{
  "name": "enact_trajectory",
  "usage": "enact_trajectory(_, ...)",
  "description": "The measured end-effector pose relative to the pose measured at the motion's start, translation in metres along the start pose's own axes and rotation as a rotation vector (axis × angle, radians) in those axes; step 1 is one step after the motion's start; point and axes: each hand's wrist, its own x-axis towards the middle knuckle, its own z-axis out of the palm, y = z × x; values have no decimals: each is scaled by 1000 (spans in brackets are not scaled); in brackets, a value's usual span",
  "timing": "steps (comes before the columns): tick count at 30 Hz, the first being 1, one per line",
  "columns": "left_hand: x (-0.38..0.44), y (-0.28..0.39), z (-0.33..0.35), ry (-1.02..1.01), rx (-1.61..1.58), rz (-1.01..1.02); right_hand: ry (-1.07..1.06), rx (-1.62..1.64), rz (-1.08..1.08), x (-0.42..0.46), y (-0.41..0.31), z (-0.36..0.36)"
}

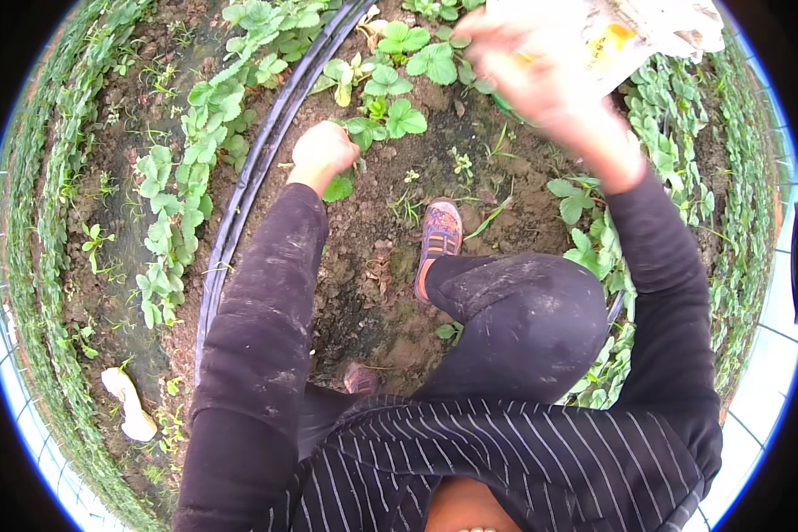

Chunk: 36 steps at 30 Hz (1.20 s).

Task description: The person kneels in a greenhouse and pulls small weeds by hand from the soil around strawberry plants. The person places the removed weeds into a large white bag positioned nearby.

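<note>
My left hand (324, 149) is a closed fist low over the soil, beside the black drip hose and against the leaves of a young strawberry plant (405, 120). Whether its fingers pinch a stem or leaf is hidden. Blurred by motion, my right hand (529, 66) is raised at the upper right, in front of a white plastic bag (688, 26) with yellow patches and writing. What its fingers do, and whether they touch the bag, cannot be made out.
A black drip hose (259, 143) curves along the left of the plants. Rows of strawberry plants (186, 193) run on both sides. My shoe (441, 229) stands on bare soil among small weeds. A white object (132, 405) lies on the soil at the lower left.
</note>
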Motion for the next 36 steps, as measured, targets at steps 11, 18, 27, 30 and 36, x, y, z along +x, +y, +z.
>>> enact_trajectory(11,7,25,6,147,442,234,-689,277,602,-1,131,157)
enact_trajectory(18,39,-28,-78,320,545,108,-478,337,662,2,146,196)
enact_trajectory(27,29,17,-22,322,-103,332,-411,1081,1190,-5,156,192)
enact_trajectory(30,49,11,-8,92,-56,175,-429,1098,1186,-1,149,198)
enact_trajectory(36,57,17,-5,-15,190,214,-373,1200,1174,-4,147,205)
